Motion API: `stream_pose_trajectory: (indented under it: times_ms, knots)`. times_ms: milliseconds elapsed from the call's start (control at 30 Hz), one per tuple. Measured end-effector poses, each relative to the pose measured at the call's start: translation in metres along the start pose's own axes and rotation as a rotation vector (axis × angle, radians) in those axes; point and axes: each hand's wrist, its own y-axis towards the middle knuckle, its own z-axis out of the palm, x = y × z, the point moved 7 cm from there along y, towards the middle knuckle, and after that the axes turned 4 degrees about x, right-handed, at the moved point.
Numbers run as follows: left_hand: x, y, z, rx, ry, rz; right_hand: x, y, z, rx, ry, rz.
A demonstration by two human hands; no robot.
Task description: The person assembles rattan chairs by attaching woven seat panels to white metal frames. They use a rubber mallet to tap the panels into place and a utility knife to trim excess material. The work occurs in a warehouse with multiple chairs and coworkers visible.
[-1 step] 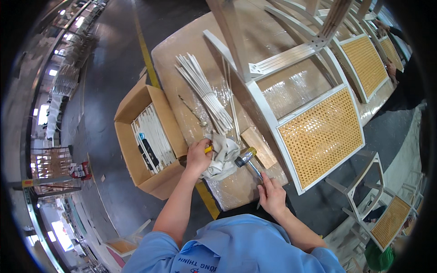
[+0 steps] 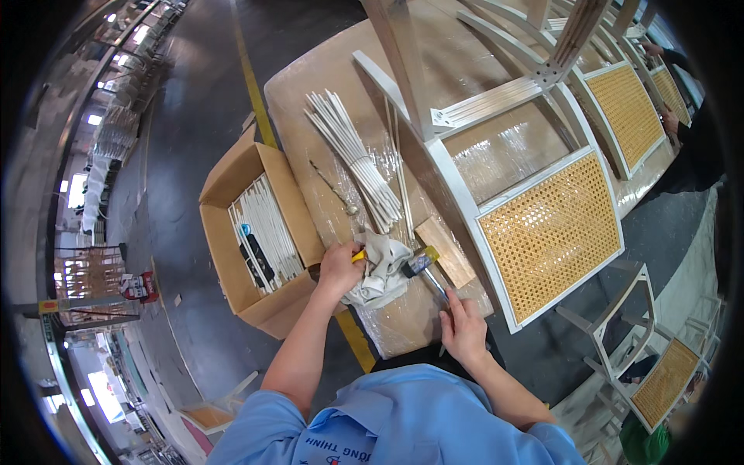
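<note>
My right hand (image 2: 463, 324) is closed round the handle of a mallet (image 2: 420, 262) with a yellow and black head and a metal shaft. The mallet head lies at the edge of a crumpled whitish cloth (image 2: 381, 271). At the cloth's left side, my left hand (image 2: 339, 271) is closed on a small yellow thing (image 2: 359, 255); only its end shows, so its kind cannot be made out. Just right of the mallet is a flat wooden block (image 2: 446, 252). Beyond the cloth lies a bundle of thin white rods (image 2: 356, 159).
An open cardboard box (image 2: 221, 213) of white strips stands at the left. A white chair frame with a woven cane panel (image 2: 550, 236) rests on the plastic-wrapped table (image 2: 306, 205). More chair frames stand at the right, near another person's hand (image 2: 668, 120).
The whole view has shifted slightly. Both hands, the mallet and the cloth keep their places relative to one another.
</note>
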Motion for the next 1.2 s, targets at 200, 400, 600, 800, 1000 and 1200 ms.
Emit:
stream_pose_trajectory:
  times_ms: [200, 400, 600, 800, 1000, 1200]
  knots:
    - [-0.034, -0.032, -0.051, 0.104, 0.155, -0.079, -0.012, 0.014, -0.001, -0.088, -0.019, 0.056]
    - [-0.025, -0.067, -0.098, -0.12, -0.203, -0.262, 0.019, 0.014, -0.032, -0.176, 0.165, -0.06]
    - [-0.129, -0.102, -0.019, 0.0, -0.291, 0.211, 0.059, 0.03, -0.023, -0.103, 0.983, 0.122]
    - [-0.19, -0.109, 0.033, 0.183, -0.369, 0.45, -0.001, 0.024, -0.022, -0.237, 1.053, 0.389]
    - [-0.166, -0.021, 0.069, 0.441, -0.923, -0.008, -0.028, 0.037, -0.068, -0.166, 0.768, 0.422]
    - [-0.194, 0.045, 0.082, 0.45, -1.02, -0.237, -0.038, 0.062, -0.071, -0.103, 0.542, 0.453]
